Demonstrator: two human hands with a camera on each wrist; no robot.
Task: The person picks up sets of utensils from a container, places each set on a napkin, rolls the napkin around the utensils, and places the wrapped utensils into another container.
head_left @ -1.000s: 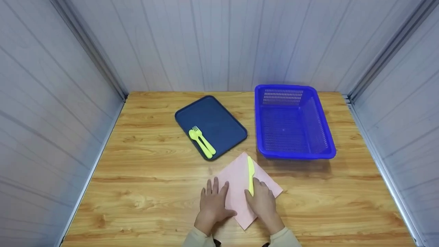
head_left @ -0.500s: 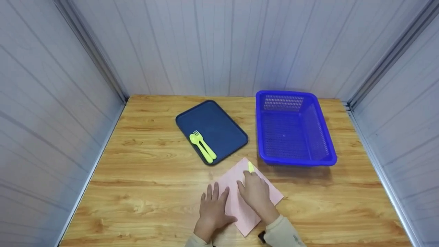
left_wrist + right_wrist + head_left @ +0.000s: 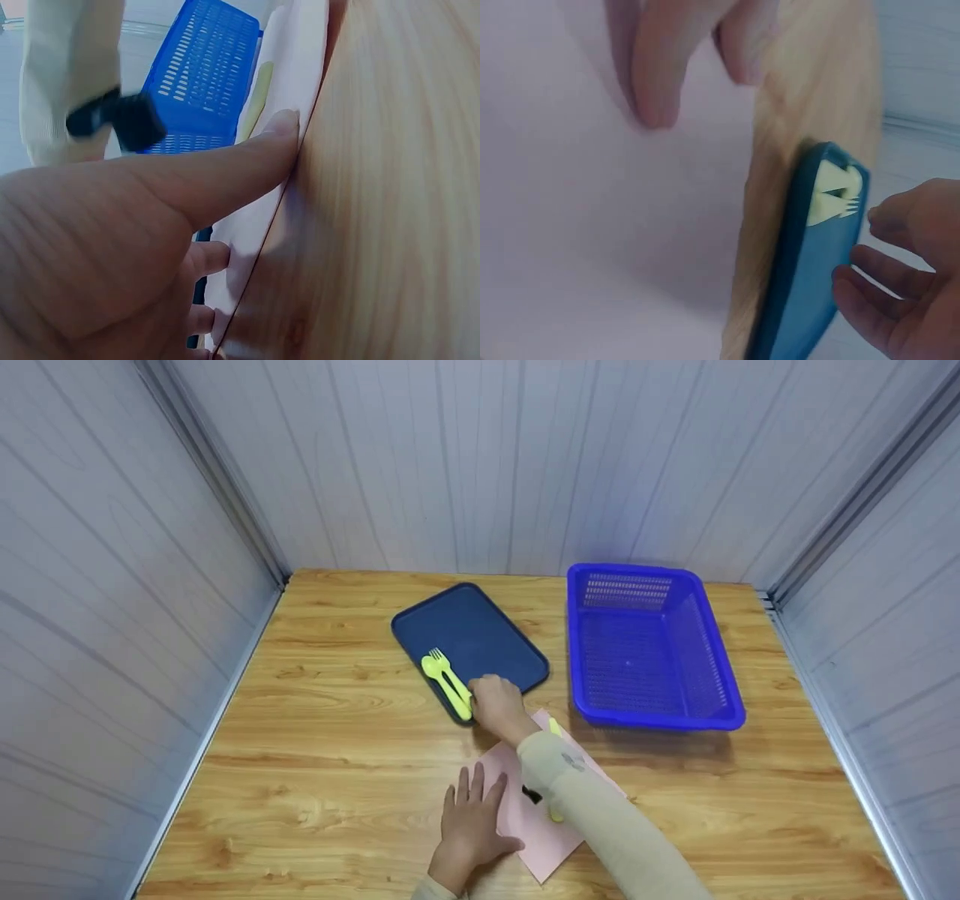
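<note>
My left hand (image 3: 471, 829) lies flat with fingers spread on the left edge of a pink napkin (image 3: 525, 825), the thumb resting on it in the left wrist view. On the napkin lies a yellow plastic knife (image 3: 553, 727), its middle hidden under my right sleeve. My right hand (image 3: 496, 705) reaches over the near corner of a dark blue tray (image 3: 480, 622), fingertips close by the handle end of a yellow fork (image 3: 444, 664). A yellow spoon (image 3: 433, 669) lies beside the fork. In the right wrist view, the right fingers (image 3: 877, 274) are loosely bent with nothing between them.
A blue plastic basket (image 3: 626, 660) with perforated sides stands right of the tray. The wooden table (image 3: 337, 720) is bounded by pale panel walls (image 3: 480, 465) at the back and both sides.
My right hand has left the knife on the napkin and moved forward and left to the tray's near corner by the fork. The left hand has stayed on the napkin.
</note>
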